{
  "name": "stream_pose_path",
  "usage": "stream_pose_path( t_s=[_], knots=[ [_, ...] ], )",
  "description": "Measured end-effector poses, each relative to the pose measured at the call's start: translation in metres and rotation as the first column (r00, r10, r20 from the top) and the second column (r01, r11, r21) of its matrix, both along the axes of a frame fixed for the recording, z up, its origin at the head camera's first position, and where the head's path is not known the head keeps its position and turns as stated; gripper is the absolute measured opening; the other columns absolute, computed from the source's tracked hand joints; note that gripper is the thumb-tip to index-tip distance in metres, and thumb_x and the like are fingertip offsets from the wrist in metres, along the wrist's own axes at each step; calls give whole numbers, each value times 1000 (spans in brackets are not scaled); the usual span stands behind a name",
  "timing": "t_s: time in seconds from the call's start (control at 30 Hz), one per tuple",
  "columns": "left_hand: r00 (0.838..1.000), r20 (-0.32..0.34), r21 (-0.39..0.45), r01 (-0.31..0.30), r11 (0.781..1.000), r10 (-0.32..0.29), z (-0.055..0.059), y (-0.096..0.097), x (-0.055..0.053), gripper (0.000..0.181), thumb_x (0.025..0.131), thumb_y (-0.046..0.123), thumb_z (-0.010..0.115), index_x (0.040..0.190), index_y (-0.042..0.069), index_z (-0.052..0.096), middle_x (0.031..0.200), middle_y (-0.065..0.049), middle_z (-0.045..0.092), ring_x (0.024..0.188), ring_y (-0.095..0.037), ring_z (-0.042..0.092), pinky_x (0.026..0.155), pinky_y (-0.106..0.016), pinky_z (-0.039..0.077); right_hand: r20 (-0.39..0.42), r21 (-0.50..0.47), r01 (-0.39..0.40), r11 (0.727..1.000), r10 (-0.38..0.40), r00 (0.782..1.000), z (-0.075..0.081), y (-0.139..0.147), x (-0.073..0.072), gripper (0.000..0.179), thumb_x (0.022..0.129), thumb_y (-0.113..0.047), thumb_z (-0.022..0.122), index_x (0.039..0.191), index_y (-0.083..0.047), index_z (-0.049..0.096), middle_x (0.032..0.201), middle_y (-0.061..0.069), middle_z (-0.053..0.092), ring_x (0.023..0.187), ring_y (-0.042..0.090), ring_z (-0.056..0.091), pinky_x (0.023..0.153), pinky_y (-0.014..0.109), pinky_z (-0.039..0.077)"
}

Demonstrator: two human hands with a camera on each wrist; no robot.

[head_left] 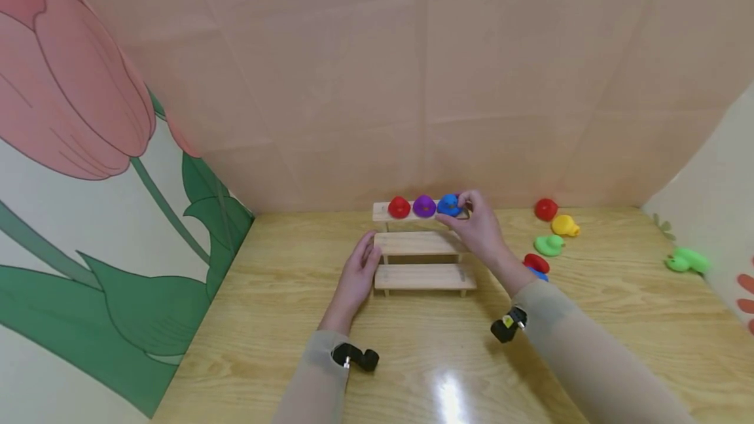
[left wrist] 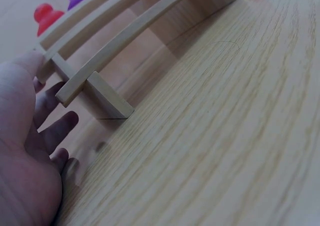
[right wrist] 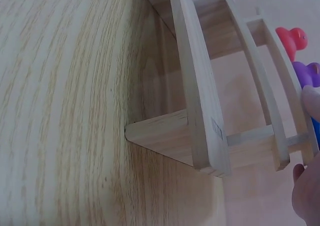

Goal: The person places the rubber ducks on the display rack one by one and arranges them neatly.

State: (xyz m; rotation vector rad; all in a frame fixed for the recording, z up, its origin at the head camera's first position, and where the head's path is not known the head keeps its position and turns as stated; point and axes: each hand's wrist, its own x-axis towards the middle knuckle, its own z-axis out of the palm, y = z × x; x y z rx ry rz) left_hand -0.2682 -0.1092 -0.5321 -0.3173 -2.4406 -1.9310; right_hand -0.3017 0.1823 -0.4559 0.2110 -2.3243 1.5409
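A three-step wooden stand [head_left: 421, 243] stands on the table. On its top step sit a red rubber duck [head_left: 398, 208], a purple rubber duck [head_left: 425, 206] and, towards the right end, a blue rubber duck [head_left: 449, 205]. My right hand [head_left: 484, 228] pinches the blue duck between thumb and fingers at that step. A bit of purple shows behind the blue duck, mostly hidden. My left hand [head_left: 356, 273] rests against the stand's left side by the middle step. In the left wrist view, its loosely spread fingers [left wrist: 62, 131] lie beside the step ends.
Right of the stand lie a red duck [head_left: 546, 209], a yellow duck [head_left: 565, 226] and a green duck [head_left: 550, 245]. Another red piece [head_left: 536, 263] and a blue one lie partly behind my right forearm. A green duck [head_left: 688, 260] lies by the right wall.
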Motion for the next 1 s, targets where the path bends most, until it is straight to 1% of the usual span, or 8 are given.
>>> stream_pose_path(
  t_s=[0.1,0.17,0.37,0.57,0.67,0.8,0.93,1.0],
  knots=[
    [1000,0,10,7,1000,-7,0,0,0,64,114,58,54,172,31,42,166,-13,53,152,-29,51,127,-49,40,4,5,-8,1000,8,1000,-1,2,0,49,96,-12,90,108,-2,44,140,22,62,136,44,61,107,43,58],
    [1000,-3,19,11,1000,-11,1,0,0,63,115,55,54,171,30,42,166,-13,53,152,-28,51,127,-47,40,8,-1,-16,1000,16,1000,0,3,1,50,96,-13,90,107,-2,43,143,22,63,136,43,62,109,44,56],
    [1000,-7,23,12,1000,-12,0,0,0,64,116,50,55,172,21,41,167,-15,51,153,-28,50,127,-46,39,22,12,-31,999,30,999,0,5,2,51,97,-15,89,108,-4,40,145,23,65,137,45,60,114,57,50],
    [1000,-14,24,15,1000,-15,-1,-1,1,66,117,49,55,173,19,39,167,-16,50,154,-30,49,128,-49,39,35,31,-35,999,34,999,1,7,1,52,99,-19,88,109,-5,40,145,22,65,138,46,59,113,59,49],
    [1000,-14,23,15,1000,-15,-1,-1,1,66,116,50,54,173,20,40,167,-16,51,153,-31,50,127,-49,39,42,30,-34,999,33,999,1,7,1,52,99,-19,88,109,-5,40,146,21,65,139,46,58,114,59,49],
    [1000,-14,21,14,1000,-13,-1,-1,1,64,116,51,54,172,24,41,166,-16,52,153,-30,50,127,-49,39,40,16,-39,999,38,998,1,8,3,52,98,-19,89,112,-4,41,150,21,64,143,47,55,119,62,45],
    [1000,-13,19,11,1000,-11,0,-1,1,61,116,52,54,171,29,42,166,-15,52,152,-30,50,127,-48,40,40,7,-34,999,34,999,3,12,9,53,98,-21,89,119,-1,44,154,19,62,149,49,49,124,64,39],
    [1000,-12,13,7,1000,-7,1,0,1,61,116,52,54,171,30,43,166,-15,52,152,-29,51,127,-48,41,56,17,-26,1000,25,998,4,17,15,56,99,-24,88,126,0,45,156,18,61,151,49,46,125,66,36]
  ],
)
